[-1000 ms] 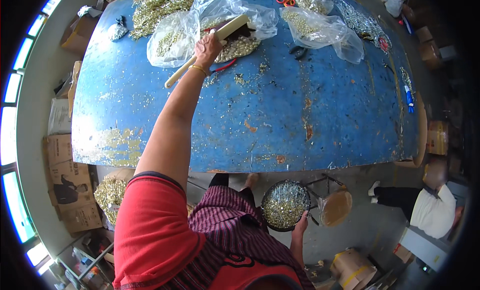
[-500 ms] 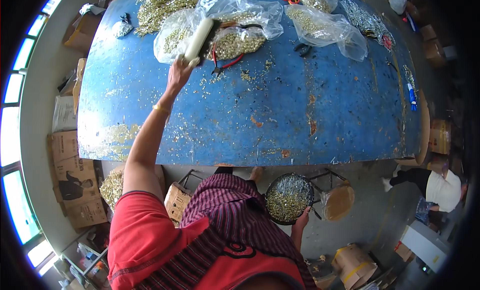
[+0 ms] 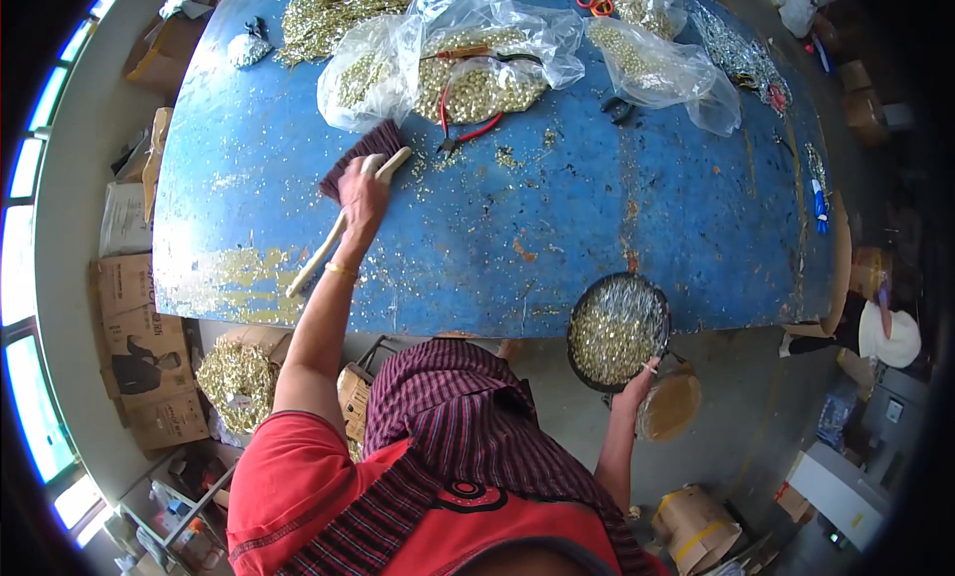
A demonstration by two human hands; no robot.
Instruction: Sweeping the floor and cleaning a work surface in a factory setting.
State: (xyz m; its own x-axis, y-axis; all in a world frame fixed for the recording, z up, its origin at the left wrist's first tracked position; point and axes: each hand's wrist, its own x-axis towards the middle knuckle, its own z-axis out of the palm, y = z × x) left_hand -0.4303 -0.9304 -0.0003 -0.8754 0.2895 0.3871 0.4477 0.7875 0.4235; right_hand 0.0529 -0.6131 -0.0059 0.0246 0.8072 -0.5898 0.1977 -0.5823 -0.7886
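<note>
My left hand (image 3: 364, 200) is closed around a hand brush (image 3: 360, 156) with a pale handle and dark bristles. The bristles are at the blue tabletop on its left half, among scattered gold bits. My right hand (image 3: 635, 385) grips the rim of a round black pan (image 3: 575, 349) at the table's front edge. Small gold and silver pieces (image 3: 619, 327) fill the pan. Just beyond the brush lie clear plastic bags of pale gold beads (image 3: 482, 91) and red-handled pliers (image 3: 477, 130).
Gold strands (image 3: 333, 24) and silver strands (image 3: 741, 54) lie along the far side of the blue table (image 3: 477, 248). Black-handled pliers (image 3: 619, 109) rest near the right bag. Below the table stand a stool (image 3: 668, 405) and a heap of gold strands (image 3: 237, 382). Another person (image 3: 885, 335) is at the right.
My left hand has drawn the brush nearer and turned it, so its bristles now face the tabletop. My right hand has lifted the pan up and rightward to the table's front edge.
</note>
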